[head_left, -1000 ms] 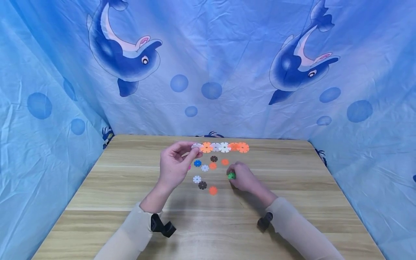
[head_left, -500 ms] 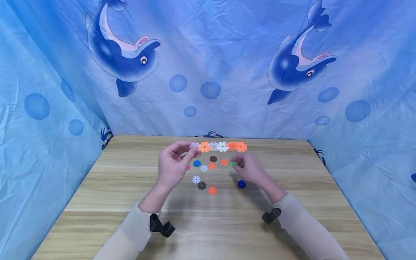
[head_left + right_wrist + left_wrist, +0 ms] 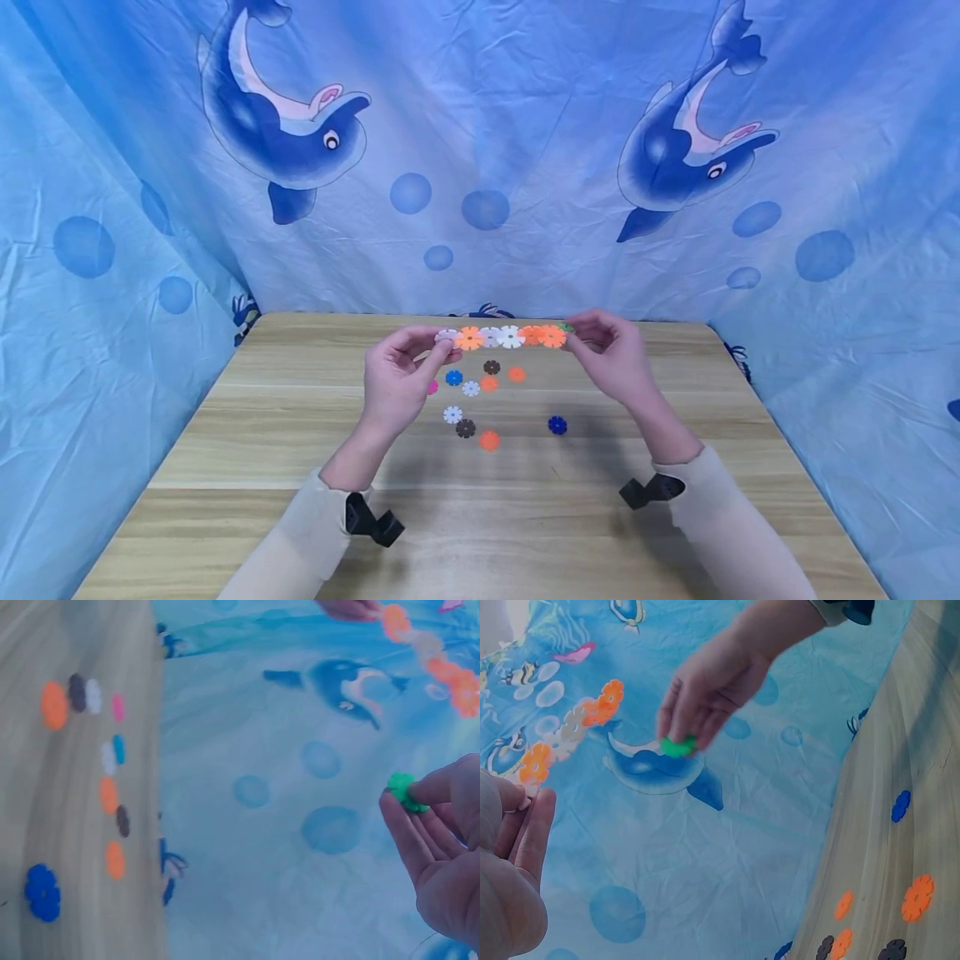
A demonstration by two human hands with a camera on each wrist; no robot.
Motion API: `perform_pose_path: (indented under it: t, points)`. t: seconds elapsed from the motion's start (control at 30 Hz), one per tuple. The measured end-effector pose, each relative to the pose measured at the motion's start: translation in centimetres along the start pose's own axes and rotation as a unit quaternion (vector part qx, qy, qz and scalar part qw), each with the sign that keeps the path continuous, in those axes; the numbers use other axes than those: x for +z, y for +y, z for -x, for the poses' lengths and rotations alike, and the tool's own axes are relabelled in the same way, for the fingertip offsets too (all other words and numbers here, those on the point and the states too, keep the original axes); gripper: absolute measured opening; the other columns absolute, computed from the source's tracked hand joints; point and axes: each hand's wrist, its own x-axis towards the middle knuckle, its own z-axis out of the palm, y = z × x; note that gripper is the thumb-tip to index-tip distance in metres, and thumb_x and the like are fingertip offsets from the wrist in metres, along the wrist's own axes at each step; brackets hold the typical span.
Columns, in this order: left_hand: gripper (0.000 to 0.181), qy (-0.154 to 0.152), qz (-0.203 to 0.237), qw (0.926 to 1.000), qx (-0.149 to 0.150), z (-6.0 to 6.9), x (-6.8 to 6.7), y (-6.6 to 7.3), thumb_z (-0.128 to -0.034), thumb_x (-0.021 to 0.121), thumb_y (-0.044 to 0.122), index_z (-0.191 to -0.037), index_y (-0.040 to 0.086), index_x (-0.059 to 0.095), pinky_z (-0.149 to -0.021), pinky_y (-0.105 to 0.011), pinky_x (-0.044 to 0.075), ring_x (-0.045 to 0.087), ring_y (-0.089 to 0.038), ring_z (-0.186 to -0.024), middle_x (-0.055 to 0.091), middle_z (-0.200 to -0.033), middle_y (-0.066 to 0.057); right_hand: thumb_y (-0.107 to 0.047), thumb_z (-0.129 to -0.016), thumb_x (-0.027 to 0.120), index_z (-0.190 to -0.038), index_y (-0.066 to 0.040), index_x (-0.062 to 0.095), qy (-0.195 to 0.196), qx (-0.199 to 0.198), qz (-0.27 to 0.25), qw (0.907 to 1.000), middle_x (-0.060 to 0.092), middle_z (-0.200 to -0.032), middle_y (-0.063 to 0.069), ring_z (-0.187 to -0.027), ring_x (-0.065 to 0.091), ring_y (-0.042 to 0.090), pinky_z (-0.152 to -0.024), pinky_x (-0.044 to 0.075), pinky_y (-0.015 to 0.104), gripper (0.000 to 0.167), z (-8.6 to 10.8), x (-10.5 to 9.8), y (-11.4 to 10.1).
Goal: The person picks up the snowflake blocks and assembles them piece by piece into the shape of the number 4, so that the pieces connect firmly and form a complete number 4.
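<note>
My left hand (image 3: 397,379) pinches the left end of a row of joined snowflake discs (image 3: 510,337), held up above the table. White and orange discs alternate along it, with orange ones at the right end. Between the thumb and fingers of my right hand (image 3: 618,362) is a green snowflake disc (image 3: 405,791). In the head view this disc appears by the row's right end, partly hidden by the fingers. Both wrist views show a gap between the green disc (image 3: 678,746) and the orange end of the row (image 3: 609,701).
Loose snowflake discs lie on the wooden table (image 3: 300,508): a dark blue one (image 3: 557,425) to the right, and several orange, white, brown, pink and blue ones nearer the middle, such as an orange disc (image 3: 490,440). A blue dolphin-print curtain (image 3: 480,167) surrounds the table.
My right hand has lifted the green disc from the table, up and rightward to the row's right end. The dark blue disc came into sight beneath it. My left hand has stayed nearly still.
</note>
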Motion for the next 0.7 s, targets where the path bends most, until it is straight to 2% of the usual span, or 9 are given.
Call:
perform_pose_path:
  t: [0.17,0.3,0.47,0.7]
  points:
    - [0.016,0.002,0.001,1.0000,-0.006,-0.2,-0.1,0.0,-0.0944,0.072,-0.010,-0.109,-0.016,0.069,-0.080,-0.032,0.068,0.080,-0.010,-0.081,0.081,-0.096,0.007,0.006,-0.095,0.074,-0.110,0.011,0.073,0.025,-0.040,-0.068,0.9966,0.079,-0.091,-0.008,-0.081,0.079,0.013,-0.076,0.067,0.023,0.016,0.1,-0.5,-1.3]
    - [0.016,0.003,0.002,1.0000,-0.006,-0.3,-0.1,-0.1,-0.0947,0.072,-0.010,-0.109,-0.017,0.069,-0.080,-0.032,0.068,0.080,-0.010,-0.082,0.081,-0.096,0.007,0.010,-0.094,0.073,-0.109,0.015,0.071,0.034,-0.073,-0.098,0.9919,0.080,-0.091,-0.008,-0.079,0.080,0.014,-0.073,0.067,0.025,0.016,0.2,-0.5,-1.9]
    - [0.016,0.003,0.001,1.0000,-0.003,-0.4,-0.2,-0.3,-0.0948,0.072,-0.010,-0.109,-0.017,0.069,-0.080,-0.032,0.068,0.080,-0.010,-0.082,0.081,-0.095,0.006,0.014,-0.092,0.072,-0.107,0.017,0.070,0.035,-0.110,-0.096,0.9887,0.079,-0.091,-0.010,-0.079,0.078,0.007,-0.070,0.066,0.020,0.015,0.5,-0.6,-2.2]
    - [0.016,0.006,-0.006,1.0000,-0.004,-0.3,-0.4,-0.3,-0.0949,0.072,-0.009,-0.110,-0.015,0.070,-0.079,-0.031,0.068,0.080,-0.009,-0.081,0.081,-0.095,0.007,0.016,-0.091,0.072,-0.104,0.016,0.071,0.037,-0.136,-0.083,0.9866,0.079,-0.090,-0.013,-0.078,0.076,0.003,-0.064,0.063,0.017,0.013,1.0,-0.6,-2.5]
